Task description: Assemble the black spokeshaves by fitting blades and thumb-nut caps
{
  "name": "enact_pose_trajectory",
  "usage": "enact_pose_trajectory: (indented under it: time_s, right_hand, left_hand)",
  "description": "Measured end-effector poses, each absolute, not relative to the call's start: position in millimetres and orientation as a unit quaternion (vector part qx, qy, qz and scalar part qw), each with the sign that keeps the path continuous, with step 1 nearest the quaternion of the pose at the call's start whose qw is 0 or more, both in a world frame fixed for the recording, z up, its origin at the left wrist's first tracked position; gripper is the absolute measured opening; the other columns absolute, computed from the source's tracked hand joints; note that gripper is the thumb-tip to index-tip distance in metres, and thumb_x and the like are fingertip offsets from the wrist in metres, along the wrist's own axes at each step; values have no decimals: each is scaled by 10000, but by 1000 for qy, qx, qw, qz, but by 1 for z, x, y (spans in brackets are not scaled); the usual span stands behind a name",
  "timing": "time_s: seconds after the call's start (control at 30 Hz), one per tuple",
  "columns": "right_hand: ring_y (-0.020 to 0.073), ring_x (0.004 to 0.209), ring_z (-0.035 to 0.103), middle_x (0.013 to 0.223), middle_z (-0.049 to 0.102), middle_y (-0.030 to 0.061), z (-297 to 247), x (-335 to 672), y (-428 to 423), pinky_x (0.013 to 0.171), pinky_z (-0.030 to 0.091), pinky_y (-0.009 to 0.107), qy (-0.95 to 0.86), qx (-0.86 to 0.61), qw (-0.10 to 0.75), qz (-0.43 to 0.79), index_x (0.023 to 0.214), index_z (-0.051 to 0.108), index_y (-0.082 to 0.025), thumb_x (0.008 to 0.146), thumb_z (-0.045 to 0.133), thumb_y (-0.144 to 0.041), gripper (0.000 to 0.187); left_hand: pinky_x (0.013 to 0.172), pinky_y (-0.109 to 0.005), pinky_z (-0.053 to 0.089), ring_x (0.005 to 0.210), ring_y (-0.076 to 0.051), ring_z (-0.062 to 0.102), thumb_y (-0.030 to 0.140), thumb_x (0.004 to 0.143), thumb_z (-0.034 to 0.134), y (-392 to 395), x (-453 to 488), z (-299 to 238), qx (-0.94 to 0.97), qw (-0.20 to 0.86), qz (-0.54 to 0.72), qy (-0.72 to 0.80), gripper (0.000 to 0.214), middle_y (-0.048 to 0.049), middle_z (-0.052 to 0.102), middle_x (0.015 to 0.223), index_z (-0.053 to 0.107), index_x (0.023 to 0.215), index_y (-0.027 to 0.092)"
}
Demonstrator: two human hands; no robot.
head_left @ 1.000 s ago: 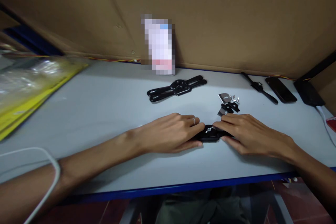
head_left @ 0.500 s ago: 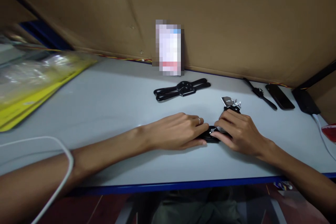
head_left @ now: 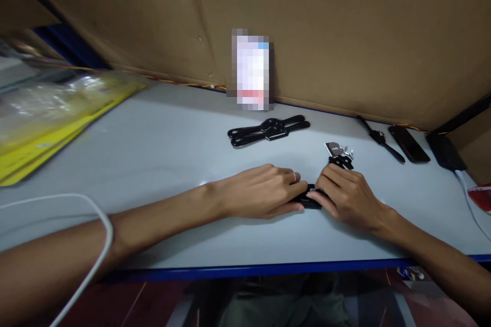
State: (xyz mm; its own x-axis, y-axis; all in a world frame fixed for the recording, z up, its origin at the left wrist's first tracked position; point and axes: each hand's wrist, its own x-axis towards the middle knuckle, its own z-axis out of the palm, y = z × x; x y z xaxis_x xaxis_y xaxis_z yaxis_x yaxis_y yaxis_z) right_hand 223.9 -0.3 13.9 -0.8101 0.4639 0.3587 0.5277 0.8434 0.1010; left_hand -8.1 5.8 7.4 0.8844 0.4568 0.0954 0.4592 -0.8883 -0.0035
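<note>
My left hand is closed around one end of a black spokeshave body lying on the table. Thumb and fingers of my right hand are pinched together over the middle of that body. A bit of small silver metal shows by the right thumb; what the fingertips hold is hidden. Just beyond the right hand lie black cap pieces, a flat silver blade and several small silver screws. Farther back, two black spokeshaves rest side by side.
Another black spokeshave lies at the right beside a dark phone and a black box with a white cable. A blurred-out bright panel leans on the cardboard wall. Yellow sheets with clear plastic cover the left side. A white cable crosses my left forearm.
My right fingers have curled in closer over the middle of the spokeshave body, covering more of the silver part. The left hand keeps its hold. The view has shifted slightly.
</note>
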Motion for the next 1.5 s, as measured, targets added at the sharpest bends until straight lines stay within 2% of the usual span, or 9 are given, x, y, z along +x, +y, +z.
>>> enact_pose_trajectory:
  time_s: [0.2, 0.37, 0.6, 1.13, 1.37, 1.5]
  right_hand:
    - [167, 680, 482, 724, 599, 51, 15, 221, -2, 586, 342, 309, -944, -252, 172, -124, 761, 607, -153, 1027, 460, -208, 308]
    - [161, 659, 474, 717, 590, 46, 14, 221, -2, 574, 335, 306, -942, -255, 169, -134, 765, 594, -153, 1034, 447, -215, 313]
    - [150, 627, 451, 701, 570, 37, 10, 219, -3, 553, 319, 304, -936, -260, 185, -148, 750, 577, -149, 1050, 430, -245, 348]
    - [156, 618, 460, 736, 586, 42, 7, 217, -5, 556, 327, 297, -931, -305, 166, -112, 795, 577, -149, 1041, 433, -279, 313]
    - [152, 636, 468, 756, 597, 44, 5, 216, -7, 555, 313, 291, -927, -325, 169, -84, 811, 584, -151, 1046, 423, -278, 312]
    - [137, 626, 473, 742, 586, 28, 7, 222, -2, 543, 319, 283, -929, -301, 209, -61, 793, 595, -154, 1043, 462, -300, 318]
  left_hand:
    - [512, -334, 358, 612, -181, 587, 439, 1067, 343, 5, -8, 7, -971, 21, -47, -232, 388, -37, 617, 751, 596, 961, 164]
    - [505, -328, 360, 603, -171, 584, 432, 1074, 309, 5, -8, 7, -972, 27, -55, -228, 413, -38, 617, 741, 597, 951, 162]
    - [527, -313, 385, 644, -170, 608, 419, 1068, 351, 5, -9, 4, -972, 23, -51, -228, 371, -38, 627, 764, 598, 968, 161]
    - [534, -327, 389, 669, -191, 627, 401, 1053, 414, 5, -8, 4, -972, 20, -47, -231, 307, -38, 641, 787, 593, 996, 158]
    - [542, -317, 399, 657, -184, 613, 411, 1067, 340, 5, -9, 6, -973, 19, -41, -227, 364, -39, 625, 768, 587, 976, 161]
    - [557, -316, 418, 622, -170, 590, 346, 1063, 303, 7, -11, 9, -973, -3, -40, -227, 337, -38, 618, 771, 578, 971, 173]
